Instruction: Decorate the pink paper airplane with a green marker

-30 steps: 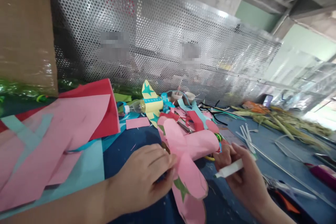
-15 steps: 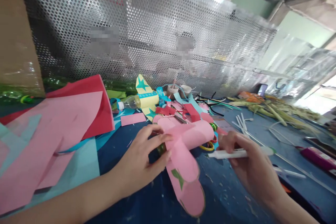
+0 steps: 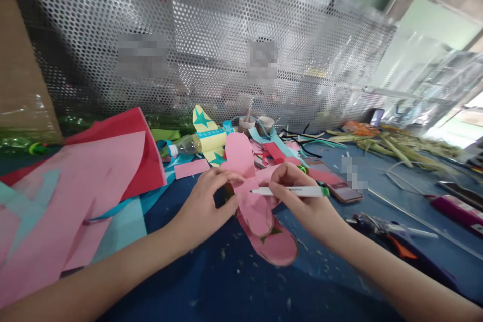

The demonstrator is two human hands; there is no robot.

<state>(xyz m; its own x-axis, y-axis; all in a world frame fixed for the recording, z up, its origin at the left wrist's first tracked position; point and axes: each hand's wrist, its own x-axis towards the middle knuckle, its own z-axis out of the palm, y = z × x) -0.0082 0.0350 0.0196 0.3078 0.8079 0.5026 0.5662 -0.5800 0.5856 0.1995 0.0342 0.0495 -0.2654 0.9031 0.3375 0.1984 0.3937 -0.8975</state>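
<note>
Swinging in from 4 o'clock, the right grip (image 3: 307,206) now brings its white marker with a green end (image 3: 307,191) over the middle of the pink paper cut-out with rounded lobes (image 3: 254,214), whose 12 o'clock lobe stands higher than before. Thumb and fingers pinch the marker; whether its tip touches the paper, I cannot tell. At the cut-out's 9 o'clock edge, the left grip (image 3: 206,201) is closed about its end. That cut-out sits mid-view on the dark blue bench (image 3: 226,287). From it, near 11 o'clock, lies a clear plastic bottle wrapped in yellow paper with teal stars (image 3: 213,142); at 9 o'clock, a large pink paper sheet (image 3: 101,176); at 3 o'clock, a flat rectangular phone (image 3: 345,188) and, further out, a purple-and-white object (image 3: 458,211).
</note>
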